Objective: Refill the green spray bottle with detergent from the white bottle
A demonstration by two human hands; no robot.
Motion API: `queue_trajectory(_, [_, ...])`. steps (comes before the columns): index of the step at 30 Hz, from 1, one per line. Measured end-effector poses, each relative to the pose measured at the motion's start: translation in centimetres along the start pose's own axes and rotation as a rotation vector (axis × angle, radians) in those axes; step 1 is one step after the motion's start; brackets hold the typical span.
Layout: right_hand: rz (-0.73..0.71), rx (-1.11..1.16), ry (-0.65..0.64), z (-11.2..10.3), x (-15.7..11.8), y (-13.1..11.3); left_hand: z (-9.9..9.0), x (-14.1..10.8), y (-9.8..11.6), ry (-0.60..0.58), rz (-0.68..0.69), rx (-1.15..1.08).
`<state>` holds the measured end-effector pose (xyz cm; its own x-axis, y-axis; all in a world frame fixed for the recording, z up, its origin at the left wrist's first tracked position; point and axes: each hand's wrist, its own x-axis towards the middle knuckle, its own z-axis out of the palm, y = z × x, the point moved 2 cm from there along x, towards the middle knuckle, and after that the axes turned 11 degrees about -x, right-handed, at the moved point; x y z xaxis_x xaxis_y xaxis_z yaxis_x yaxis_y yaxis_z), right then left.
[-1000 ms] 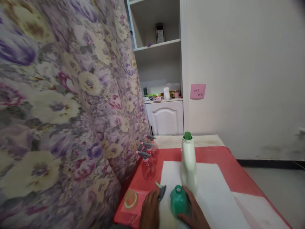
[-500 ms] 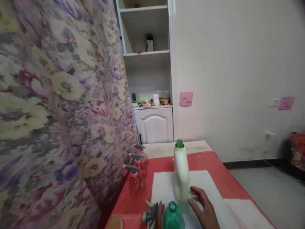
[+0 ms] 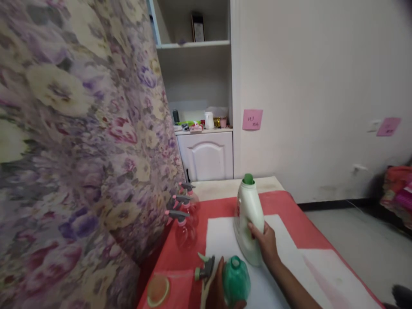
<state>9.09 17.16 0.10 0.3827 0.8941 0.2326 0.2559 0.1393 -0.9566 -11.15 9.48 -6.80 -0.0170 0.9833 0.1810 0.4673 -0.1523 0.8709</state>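
My right hand (image 3: 266, 243) grips the handle side of a large pale green bottle (image 3: 252, 206) with a green spout at its open top. The bottle leans slightly over the white sheet (image 3: 219, 234). At the bottom, my left hand (image 3: 218, 285) is wrapped round the left side of a green transparent bottle (image 3: 237, 281), whose neck is open. A grey and green spray head (image 3: 206, 269) with a tube is beside my left hand; whether the hand also holds it is unclear.
Three clear spray bottles with pink and grey heads (image 3: 186, 234) stand along the left edge of the red tablecloth (image 3: 273, 206). A round lid (image 3: 158, 292) lies near the front left. A floral curtain (image 3: 96, 171) hangs at left.
My right hand has closed on the large bottle, which has turned and tilted. My left hand stays at the green bottle. The view has tipped downward, showing more of the round lid.
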Motion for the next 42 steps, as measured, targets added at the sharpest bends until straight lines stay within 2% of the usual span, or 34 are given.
queue_trajectory(4, [-0.001,-0.075,-0.009,-3.5,0.7,0.5,0.9,-1.1,-0.6,-0.040,0.004,0.021])
queue_trajectory(11, [-0.006,-0.165,0.001,-10.5,-0.3,0.5,0.8,-1.4,-0.2,-0.013,0.050,0.010])
queue_trajectory(17, [0.032,-0.290,-0.008,-14.3,-2.2,1.0,1.0,-1.5,-0.3,0.004,0.032,-0.025])
queue_trajectory(22, [0.033,-0.310,0.005,-14.8,-3.3,1.9,1.3,-1.0,0.0,-0.010,-0.025,-0.062])
queue_trajectory(26, [0.054,-0.307,0.020,-14.4,-3.9,2.1,1.7,0.3,1.6,-0.010,-0.083,-0.097])
queue_trajectory(30, [0.064,-0.291,0.001,-14.5,-4.3,2.4,2.1,1.4,2.7,-0.051,-0.077,-0.131])
queue_trajectory(39, [0.015,-0.284,-0.085,-15.9,-3.9,4.9,2.1,1.6,1.8,-0.140,-0.075,-0.154])
queue_trajectory(42, [0.017,-0.224,-0.127,-15.9,-3.8,5.1,1.7,1.9,1.9,-0.097,-0.064,-0.125])
